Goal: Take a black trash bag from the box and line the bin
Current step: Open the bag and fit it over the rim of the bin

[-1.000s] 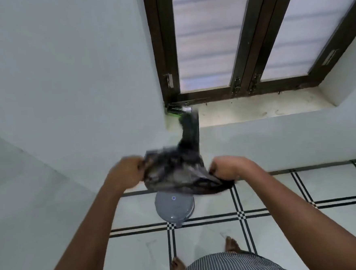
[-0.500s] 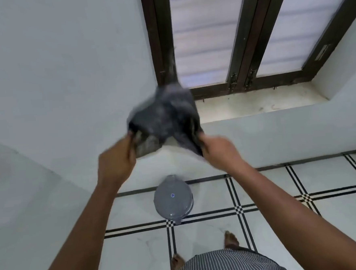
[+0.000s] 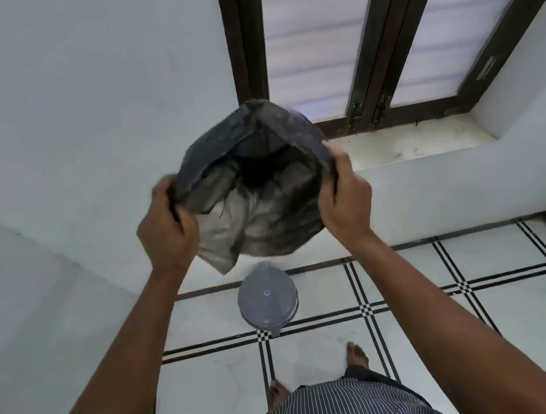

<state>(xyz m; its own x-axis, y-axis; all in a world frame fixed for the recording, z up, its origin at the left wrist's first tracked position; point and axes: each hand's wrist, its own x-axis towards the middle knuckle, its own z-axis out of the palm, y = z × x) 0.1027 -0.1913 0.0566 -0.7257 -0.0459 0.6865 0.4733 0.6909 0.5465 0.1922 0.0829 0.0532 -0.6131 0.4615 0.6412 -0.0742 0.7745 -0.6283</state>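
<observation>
A black trash bag (image 3: 257,182) billows in the air at chest height, its mouth spread wide toward me. My left hand (image 3: 166,230) grips the bag's left rim and my right hand (image 3: 345,201) grips its right rim. Below the bag, on the floor against the wall, stands a small round grey bin (image 3: 267,299) with its lid closed and a small blue light on top. The box is not in view.
A white wall runs behind the bin, with a dusty window ledge (image 3: 406,145) and a dark-framed window (image 3: 367,54) above it. The floor (image 3: 466,306) is white tile with black line borders. My bare feet stand just in front of the bin.
The bag was a bunched wad a second ago. It has been swung upward and has filled with air, and my hands have moved apart and higher.
</observation>
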